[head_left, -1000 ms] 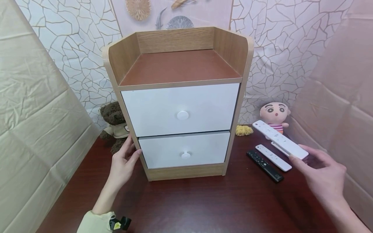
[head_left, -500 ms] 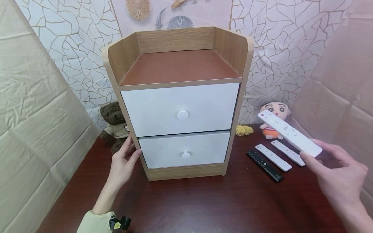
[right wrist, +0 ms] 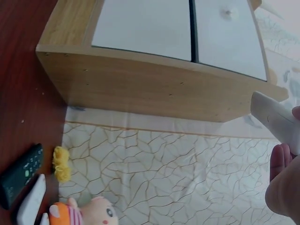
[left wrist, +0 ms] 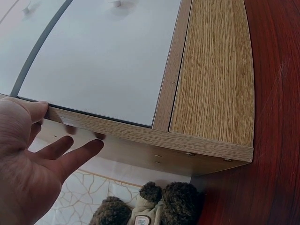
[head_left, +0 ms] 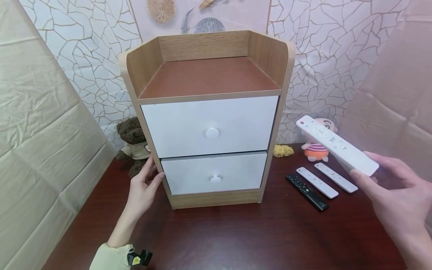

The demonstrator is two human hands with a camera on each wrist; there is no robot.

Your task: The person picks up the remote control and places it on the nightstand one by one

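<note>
In the head view my right hand (head_left: 399,193) holds a white remote control (head_left: 337,145) by its near end, thumb on one side and fingers on the other, raised above the table. Two more white remotes, a nearer one (head_left: 317,182) and a farther one (head_left: 335,177), lie side by side below it, beside a black remote (head_left: 307,192). My left hand (head_left: 143,191) rests at the left side of a wooden cabinet (head_left: 216,200). In the left wrist view its thumb (left wrist: 40,110) touches the front edge, and the fingers extend along the side panel. Both white drawers (head_left: 189,127) are closed.
A brown teddy bear (head_left: 131,131) sits behind the cabinet's left side. To the right are a yellow fluffy thing (head_left: 282,150) and a plush doll (head_left: 316,152), partly hidden by the held remote. Beige cloth panels (head_left: 40,123) flank the dark red table (head_left: 216,240).
My right hand has lifted the white remote up and to the right. Another white remote, touching or overlapped by it at first, now lies on the table. The left hand has stayed put.
</note>
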